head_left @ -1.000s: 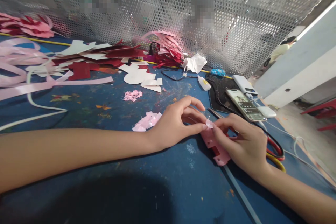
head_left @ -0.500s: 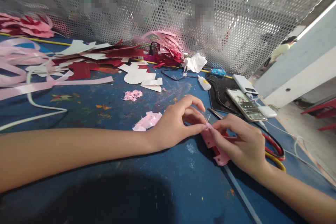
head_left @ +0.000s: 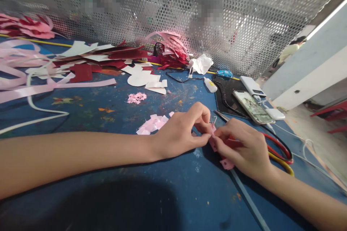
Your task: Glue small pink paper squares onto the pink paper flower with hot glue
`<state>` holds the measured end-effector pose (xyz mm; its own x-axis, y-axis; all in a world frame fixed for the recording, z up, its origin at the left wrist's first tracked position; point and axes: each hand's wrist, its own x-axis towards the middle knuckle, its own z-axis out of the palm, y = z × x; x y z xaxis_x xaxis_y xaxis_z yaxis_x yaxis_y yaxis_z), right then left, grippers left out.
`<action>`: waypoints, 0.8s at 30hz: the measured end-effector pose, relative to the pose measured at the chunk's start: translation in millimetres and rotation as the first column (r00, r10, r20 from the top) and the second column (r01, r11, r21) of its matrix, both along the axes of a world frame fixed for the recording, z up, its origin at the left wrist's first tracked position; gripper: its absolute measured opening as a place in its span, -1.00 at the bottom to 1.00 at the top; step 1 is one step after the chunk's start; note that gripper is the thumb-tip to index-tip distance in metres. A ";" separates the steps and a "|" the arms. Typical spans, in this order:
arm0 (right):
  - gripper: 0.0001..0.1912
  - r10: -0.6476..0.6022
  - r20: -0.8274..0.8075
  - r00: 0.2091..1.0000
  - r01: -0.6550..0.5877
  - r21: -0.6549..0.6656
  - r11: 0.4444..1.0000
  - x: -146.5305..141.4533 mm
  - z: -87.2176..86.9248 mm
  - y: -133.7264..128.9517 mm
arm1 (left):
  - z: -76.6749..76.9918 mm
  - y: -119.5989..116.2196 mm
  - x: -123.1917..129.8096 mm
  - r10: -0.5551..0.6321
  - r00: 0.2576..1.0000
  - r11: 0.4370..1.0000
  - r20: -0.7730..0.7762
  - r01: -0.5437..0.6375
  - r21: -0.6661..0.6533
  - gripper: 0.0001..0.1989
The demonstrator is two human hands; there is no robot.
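Position: the pink piece (head_left: 227, 164) is on the table (head_left: 108, 187), toward its right edge and partly under the fingers. A bent wire (head_left: 214, 120) projects just beyond the fingertips.

Fingers: the left hand (head_left: 184, 130) has thumb and index finger closed on the far end of the pink piece. The right hand (head_left: 244, 148) pinches the same end with thumb and index finger; the 2 grips nearly meet. Exact contact is partly hidden.

Recommended technique:
1. Hold the piece steady with the right pinch and shape with the left fingertips only.
2. Apply light, even pressure; thin material may crease or tear.
3. Hold the fingertips away from the wire and the scissor blades (head_left: 222, 116) just beyond.

Adjacent items: pale pink squares (head_left: 151, 125) beside the left hand; a white bottle (head_left: 210, 85) nearer the far edge.
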<state>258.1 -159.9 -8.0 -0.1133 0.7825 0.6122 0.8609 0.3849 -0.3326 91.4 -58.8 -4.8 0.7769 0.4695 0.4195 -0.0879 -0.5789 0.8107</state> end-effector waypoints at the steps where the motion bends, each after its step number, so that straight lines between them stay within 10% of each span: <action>1: -0.92 0.009 0.014 1.000 -0.009 0.009 1.000 0.1 -0.7 -0.3 | -0.1 -0.8 -0.7 -0.001 1.000 1.000 -0.003 0.001 0.023 -0.71; 24: -0.92 -0.070 0.017 0.997 0.069 0.074 0.995 -5.9 -3.3 -5.9 | 0.3 -4.5 -2.5 -0.005 0.999 0.998 -0.042 0.008 0.063 -0.65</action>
<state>252.1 -165.7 -11.3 -0.0724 0.7423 0.6662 0.8925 0.3464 -0.2890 88.9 -63.3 -4.5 0.7973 0.4380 0.4154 -0.0588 -0.6285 0.7756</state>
